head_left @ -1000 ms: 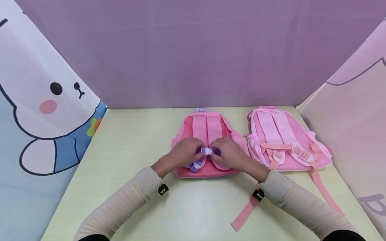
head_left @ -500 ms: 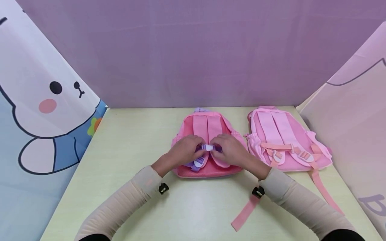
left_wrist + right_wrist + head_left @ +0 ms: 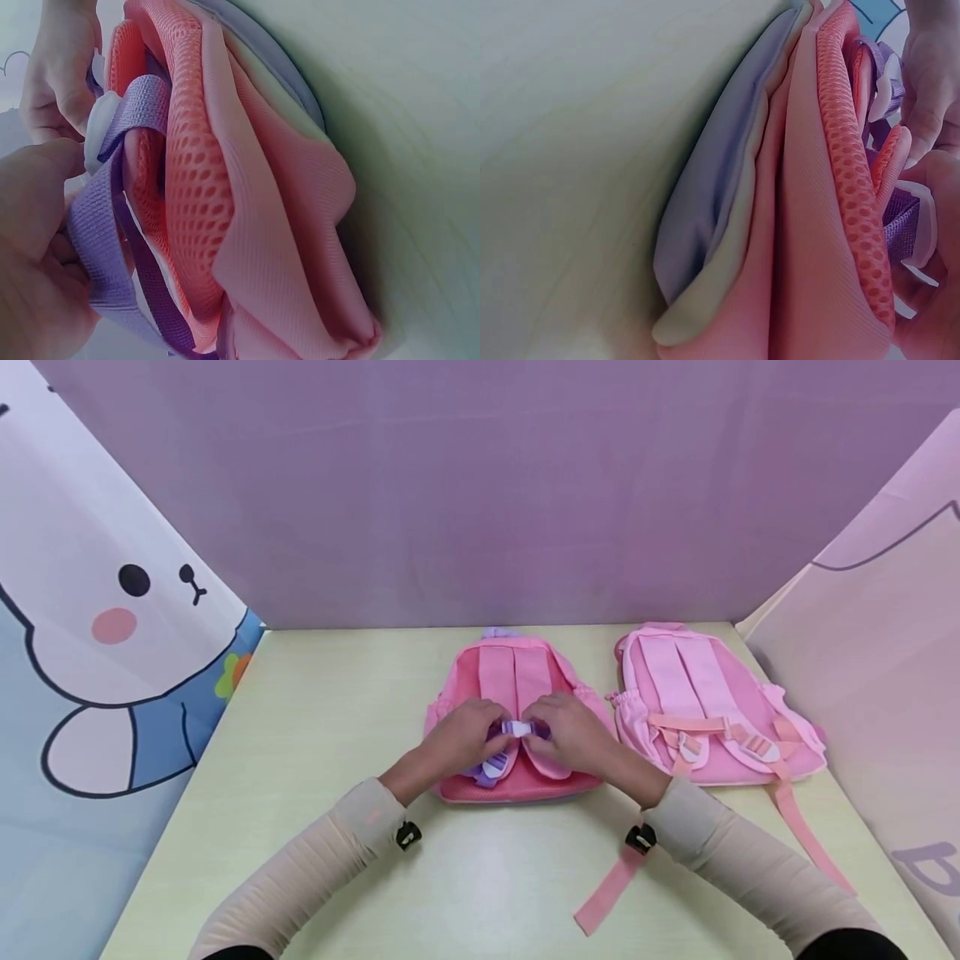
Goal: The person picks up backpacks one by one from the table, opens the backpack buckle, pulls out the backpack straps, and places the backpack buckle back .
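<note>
A pink backpack (image 3: 540,787) lies on the table with its shoulder straps facing up. Over its middle, a white plastic buckle (image 3: 517,728) on a purple webbing strap sits between the two hands. The left hand (image 3: 463,737) pinches the buckle's left end with thumb and fingers, and the right hand (image 3: 570,735) pinches the right end. In the left wrist view, a loop of purple webbing (image 3: 105,247) hangs beside the left hand, close to a white strap adjuster (image 3: 99,131). A second white adjuster (image 3: 926,225) shows by the right hand in the right wrist view. Fingers partly hide the buckle's ends.
A lighter pink backpack (image 3: 652,660) lies just right of the first, straps up. One of its peach straps (image 3: 806,835) trails toward the front right, and a strap end (image 3: 609,893) lies under the right forearm. A purple wall (image 3: 495,510) stands behind the table (image 3: 337,693).
Both hands have risen slightly with the buckle, away from the backpack's lower edge, then stayed nearly still over the last half second. The grip looks the same, and both backpacks stay in place.
</note>
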A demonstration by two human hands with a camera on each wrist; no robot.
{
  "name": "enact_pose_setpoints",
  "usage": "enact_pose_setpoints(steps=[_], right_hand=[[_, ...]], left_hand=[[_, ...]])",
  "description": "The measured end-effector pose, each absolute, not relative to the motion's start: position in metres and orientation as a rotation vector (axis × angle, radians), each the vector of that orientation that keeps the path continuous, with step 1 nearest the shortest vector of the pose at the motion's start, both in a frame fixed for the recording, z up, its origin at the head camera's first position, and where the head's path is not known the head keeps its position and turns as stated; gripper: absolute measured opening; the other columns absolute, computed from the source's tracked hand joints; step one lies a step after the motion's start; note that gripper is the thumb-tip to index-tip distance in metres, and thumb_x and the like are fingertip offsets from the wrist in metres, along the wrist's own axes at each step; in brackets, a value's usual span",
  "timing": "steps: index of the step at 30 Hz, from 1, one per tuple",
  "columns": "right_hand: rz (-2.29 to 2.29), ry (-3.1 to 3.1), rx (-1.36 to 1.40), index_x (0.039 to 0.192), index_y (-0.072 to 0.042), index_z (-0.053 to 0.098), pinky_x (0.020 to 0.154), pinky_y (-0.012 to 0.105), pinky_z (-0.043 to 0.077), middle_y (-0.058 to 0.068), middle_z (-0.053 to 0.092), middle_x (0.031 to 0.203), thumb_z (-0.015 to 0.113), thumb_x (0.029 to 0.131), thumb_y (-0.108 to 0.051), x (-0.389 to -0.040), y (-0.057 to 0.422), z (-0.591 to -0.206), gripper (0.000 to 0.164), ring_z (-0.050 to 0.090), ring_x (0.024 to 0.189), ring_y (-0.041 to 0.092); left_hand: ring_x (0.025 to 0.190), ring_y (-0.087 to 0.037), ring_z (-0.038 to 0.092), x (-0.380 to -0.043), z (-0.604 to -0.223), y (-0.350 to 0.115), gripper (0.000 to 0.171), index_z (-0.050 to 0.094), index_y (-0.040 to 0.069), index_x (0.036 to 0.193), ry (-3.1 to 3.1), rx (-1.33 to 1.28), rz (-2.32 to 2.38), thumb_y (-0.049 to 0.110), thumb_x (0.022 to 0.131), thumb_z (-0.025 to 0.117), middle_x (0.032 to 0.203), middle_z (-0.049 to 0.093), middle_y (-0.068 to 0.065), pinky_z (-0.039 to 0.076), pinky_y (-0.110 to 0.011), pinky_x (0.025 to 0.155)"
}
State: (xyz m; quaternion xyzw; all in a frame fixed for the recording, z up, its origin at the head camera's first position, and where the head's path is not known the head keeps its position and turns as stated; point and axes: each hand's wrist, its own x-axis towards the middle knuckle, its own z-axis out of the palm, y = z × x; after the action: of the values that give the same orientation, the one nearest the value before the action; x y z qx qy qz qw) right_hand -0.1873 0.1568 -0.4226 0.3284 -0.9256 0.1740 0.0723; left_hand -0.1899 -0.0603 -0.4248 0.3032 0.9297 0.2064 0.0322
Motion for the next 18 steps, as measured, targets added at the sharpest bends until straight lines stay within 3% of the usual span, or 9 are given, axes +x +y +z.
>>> enact_pose_setpoints(steps=[8,18], right_hand=[[0.612,-2.765,1.01,0.103,-0.008,0.072,0.089,0.041,0.056,0.005,0.072,0.096,0.075,0.085,-0.018,-0.1885,0.1585,-0.4246,0.021,0.064,0.094,0.022],[0.639,-2.764,1.009,0.101,-0.009,0.072,0.079,0.035,0.055,0.003,0.069,0.09,0.075,0.084,-0.017,-0.1904,0.1603,-0.4266,0.019,0.058,0.083,0.016]], left_hand=[[0.098,-0.015,0.059,-0.1908,-0.4267,-0.0587,0.032,0.067,0.008,0.12,2.859,0.954,0.624,0.031,0.098,0.069,0.109,0.068,-0.004,0.055,-0.031,0.093],[0.094,-0.016,0.058,-0.1899,-0.4276,-0.0565,0.027,0.067,0.007,0.115,2.872,0.954,0.693,0.027,0.098,0.068,0.103,0.067,-0.005,0.055,-0.03,0.087]])
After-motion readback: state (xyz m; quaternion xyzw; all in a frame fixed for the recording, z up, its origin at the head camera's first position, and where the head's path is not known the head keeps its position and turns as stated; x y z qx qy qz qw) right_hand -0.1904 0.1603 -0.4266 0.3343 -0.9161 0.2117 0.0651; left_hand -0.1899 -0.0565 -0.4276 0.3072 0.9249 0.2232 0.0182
